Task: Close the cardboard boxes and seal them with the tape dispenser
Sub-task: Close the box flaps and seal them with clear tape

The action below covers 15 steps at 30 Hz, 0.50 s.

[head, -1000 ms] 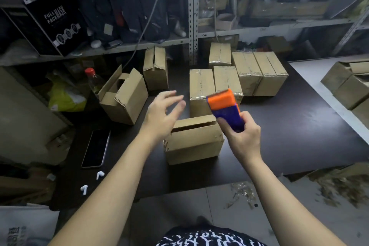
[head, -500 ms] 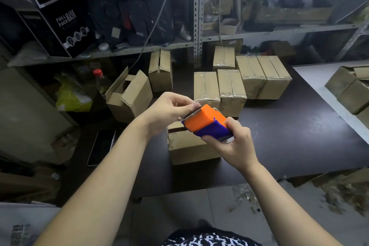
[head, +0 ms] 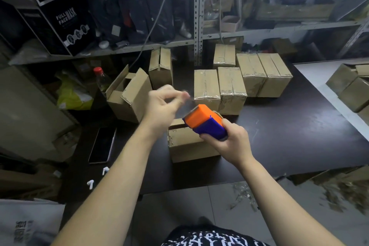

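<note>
Left hand (head: 162,107): your thumb and forefinger pinch the end of the tape (head: 189,104), held up above the surface (head: 299,136). The fingertips are motion-blurred.
Right hand (head: 231,143): you grip the dispenser (head: 205,124), fingers wrapped round its blue body. Its orange end tilts up toward your left hand.
Tape: a thin clear strip runs from the orange end to your left fingers.
Box (head: 185,146): it sits on the surface right under both hands, one long side facing you. The dispenser hides most of its top, so you cannot tell how the flaps lie.
Open box (head: 129,98): it is left of your left hand, tilted, with its flaps standing up.
Upright box (head: 160,68): it stands on end just behind the open box.
Taped boxes (head: 231,88): five sit behind the dispenser, two side by side in front and three further back, with glossy tape over their tops.
Far boxes (head: 351,86): more cardboard sits at your far right, on a lighter top.
Phone (head: 102,145): it lies flat with a dark screen on the left of the surface. Two white earbuds (head: 90,183) lie nearer you.
Bottle (head: 101,80): it has a red cap and stands behind the open box.
Shelf (head: 139,48): it runs behind the surface and carries a black mask carton (head: 60,16).
</note>
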Each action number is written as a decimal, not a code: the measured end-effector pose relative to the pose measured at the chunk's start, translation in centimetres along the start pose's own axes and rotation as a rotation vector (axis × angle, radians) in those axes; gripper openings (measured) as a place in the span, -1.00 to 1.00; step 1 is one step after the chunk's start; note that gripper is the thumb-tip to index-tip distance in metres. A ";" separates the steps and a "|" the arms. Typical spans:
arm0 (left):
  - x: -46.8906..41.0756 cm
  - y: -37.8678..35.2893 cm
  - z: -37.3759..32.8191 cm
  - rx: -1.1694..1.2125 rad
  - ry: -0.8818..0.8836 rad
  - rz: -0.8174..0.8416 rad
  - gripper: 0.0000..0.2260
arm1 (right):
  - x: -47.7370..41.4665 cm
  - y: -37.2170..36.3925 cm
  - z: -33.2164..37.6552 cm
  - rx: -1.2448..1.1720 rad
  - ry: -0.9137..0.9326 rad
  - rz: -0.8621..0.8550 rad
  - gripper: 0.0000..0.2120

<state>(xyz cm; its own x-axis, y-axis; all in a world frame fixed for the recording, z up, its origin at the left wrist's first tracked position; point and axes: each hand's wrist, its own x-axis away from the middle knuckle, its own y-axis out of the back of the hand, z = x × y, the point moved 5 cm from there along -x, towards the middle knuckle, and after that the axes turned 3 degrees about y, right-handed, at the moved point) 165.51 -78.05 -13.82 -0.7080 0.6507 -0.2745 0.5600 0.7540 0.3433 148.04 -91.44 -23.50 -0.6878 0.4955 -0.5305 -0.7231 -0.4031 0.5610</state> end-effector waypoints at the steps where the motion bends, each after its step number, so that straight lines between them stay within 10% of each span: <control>1: -0.5 1.3 0.2 0.025 -0.002 -0.078 -0.92 | 0.4 -0.1 -0.6 0.028 -0.014 0.002 -0.47; 10: 0.4 3.6 4.6 -0.030 0.170 -0.211 -0.93 | 0.0 0.7 -1.0 0.044 -0.091 0.071 -0.30; 15: 2.2 2.5 8.8 -0.100 0.297 -0.027 -0.54 | -0.6 1.4 -0.8 0.055 -0.077 0.158 -0.31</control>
<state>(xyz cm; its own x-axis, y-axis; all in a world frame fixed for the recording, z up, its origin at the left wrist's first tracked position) 169.17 -74.00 -21.48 -0.8247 0.5653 -0.0155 0.5048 0.7482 0.4306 147.37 -92.90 -22.94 -0.7843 0.4873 -0.3840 -0.6001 -0.4388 0.6689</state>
